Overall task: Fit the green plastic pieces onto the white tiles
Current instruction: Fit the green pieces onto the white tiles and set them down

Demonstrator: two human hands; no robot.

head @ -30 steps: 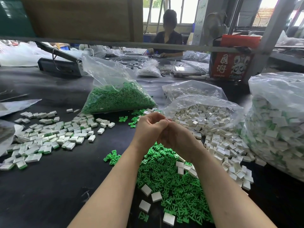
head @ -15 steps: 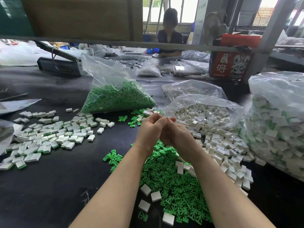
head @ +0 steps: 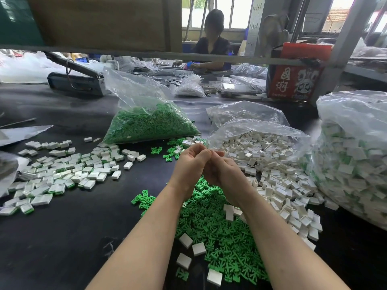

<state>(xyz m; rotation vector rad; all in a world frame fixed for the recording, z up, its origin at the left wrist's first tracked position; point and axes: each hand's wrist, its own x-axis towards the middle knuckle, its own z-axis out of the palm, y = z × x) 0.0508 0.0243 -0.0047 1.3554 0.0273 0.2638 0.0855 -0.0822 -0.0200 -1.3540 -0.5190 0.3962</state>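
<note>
My left hand (head: 189,164) and my right hand (head: 226,174) meet fingertip to fingertip above the black table (head: 62,237). Their fingers are curled in toward each other, pinching something small that stays hidden between them. Below my wrists lies a heap of loose green plastic pieces (head: 209,227) with a few white tiles (head: 198,248) on it. More loose white tiles (head: 282,185) spread to the right of the hands. A scatter of tiles with green edges (head: 62,172) lies on the left.
A clear bag of green pieces (head: 150,124) stands behind the hands, an open bag of white tiles (head: 257,141) beside it. A large full bag (head: 356,164) fills the right edge. Behind are a red box (head: 293,80), a low shelf rail (head: 125,52) and a seated person (head: 211,42).
Both hands have stayed pressed together in nearly the same spot; the fingertips have shifted slightly against each other.
</note>
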